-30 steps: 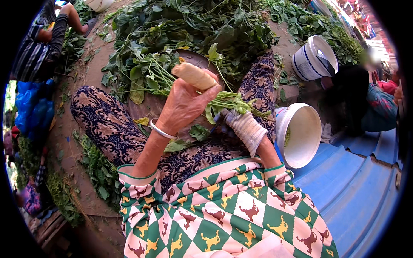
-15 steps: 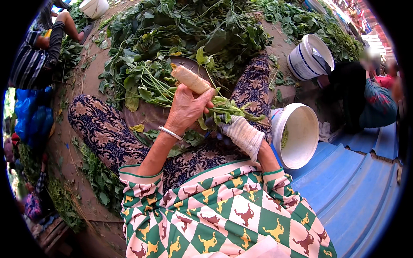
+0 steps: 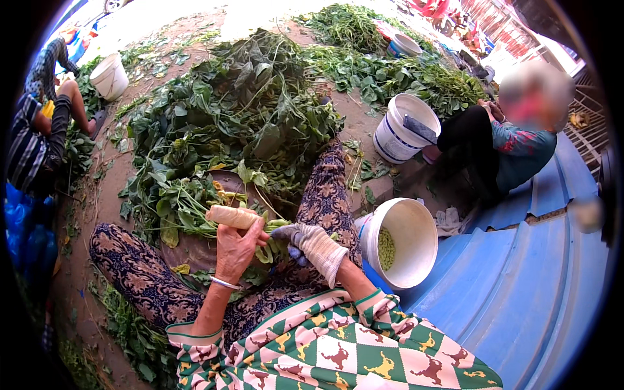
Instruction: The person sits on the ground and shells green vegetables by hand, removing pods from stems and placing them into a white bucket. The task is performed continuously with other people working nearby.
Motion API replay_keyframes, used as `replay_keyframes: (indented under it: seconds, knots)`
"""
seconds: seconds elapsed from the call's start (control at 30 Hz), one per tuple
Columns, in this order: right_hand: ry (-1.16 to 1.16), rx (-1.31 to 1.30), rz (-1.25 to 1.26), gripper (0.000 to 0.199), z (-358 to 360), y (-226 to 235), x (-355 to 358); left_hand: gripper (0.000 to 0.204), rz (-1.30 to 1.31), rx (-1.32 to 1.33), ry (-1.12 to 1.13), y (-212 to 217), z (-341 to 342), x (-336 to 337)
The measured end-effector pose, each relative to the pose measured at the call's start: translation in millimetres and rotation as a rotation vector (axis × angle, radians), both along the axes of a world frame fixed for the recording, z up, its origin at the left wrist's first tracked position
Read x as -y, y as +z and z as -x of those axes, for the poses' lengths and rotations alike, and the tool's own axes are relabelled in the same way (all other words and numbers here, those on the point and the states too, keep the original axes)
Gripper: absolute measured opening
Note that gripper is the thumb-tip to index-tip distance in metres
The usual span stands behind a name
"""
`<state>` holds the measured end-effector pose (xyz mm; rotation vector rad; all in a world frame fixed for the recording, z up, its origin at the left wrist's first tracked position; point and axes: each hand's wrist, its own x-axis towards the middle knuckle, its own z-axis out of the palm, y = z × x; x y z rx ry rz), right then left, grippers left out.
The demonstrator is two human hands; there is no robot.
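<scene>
My bare left hand [image 3: 235, 250], with a pale bracelet at its wrist, is closed round a leafy bean stalk [image 3: 195, 218]. A thick beige wrapped cylinder [image 3: 232, 217] lies across its fingers; whether it is held or wraps a finger I cannot tell. My right hand [image 3: 312, 244], in a grey and cream glove, is curled at the stalk's right end among green pods [image 3: 264, 252]. Its fingertips are partly hidden. Both hands meet above my patterned trousers [image 3: 318, 195]. Behind them rises a big heap of leafy bean plants [image 3: 221, 117].
At my right stands a tilted white bucket [image 3: 416, 260] with green pods or beans inside, beside blue corrugated sheeting [image 3: 481, 286]. Farther off is another white bucket [image 3: 396, 143], next to a seated person [image 3: 520, 156]. Another person [image 3: 32, 140] sits far left near a white bucket [image 3: 109, 78].
The view has tilted up and turned right, so the heap, buckets and people sit elsewhere in the picture. Both hands stay together at the stalk; the right one has shifted slightly.
</scene>
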<state>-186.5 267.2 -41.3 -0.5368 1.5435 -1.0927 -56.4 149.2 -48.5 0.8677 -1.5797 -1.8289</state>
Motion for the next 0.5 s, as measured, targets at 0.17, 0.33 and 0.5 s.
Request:
replay_keyframes:
  seconds: [0.17, 0.33, 0.5]
  knots:
    - [-0.142, 0.216, -0.138, 0.051, 1.5, 5.9, -4.3, 0.006, 0.309, -0.003, -0.128, 3.4, -0.8, -4.7]
    - [0.015, -0.08, -0.293, 0.056, 2.0, 10.6, 7.7, 0.009, 0.504, -0.067, -0.208, 16.3, -1.2, -11.4]
    - [0.26, -0.664, 0.223, 0.027, 11.4, -15.6, 4.0, 0.011, 0.537, -0.13, -0.1, 10.9, 0.8, -20.7]
